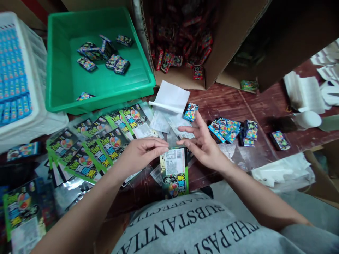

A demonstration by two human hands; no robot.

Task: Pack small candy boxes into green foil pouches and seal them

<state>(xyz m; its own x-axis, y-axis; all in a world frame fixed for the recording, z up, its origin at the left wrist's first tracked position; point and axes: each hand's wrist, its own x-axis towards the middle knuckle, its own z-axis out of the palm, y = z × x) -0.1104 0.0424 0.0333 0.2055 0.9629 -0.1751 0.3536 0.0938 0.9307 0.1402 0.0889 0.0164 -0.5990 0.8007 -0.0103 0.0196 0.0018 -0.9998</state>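
left hand: at pouch | green tray: small boxes | carton: red boxes

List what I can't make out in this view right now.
- Head view: whether the left hand pinches anything; its own fingers cover the fingertips' inner side.
- Head view: the fine print on the white label of the pouch near that hand; too small and blurred.
- Head view: what lies deep in the right carton; dark shadow hides it.
- Head view: the white basket's far side; cut off by the left edge.
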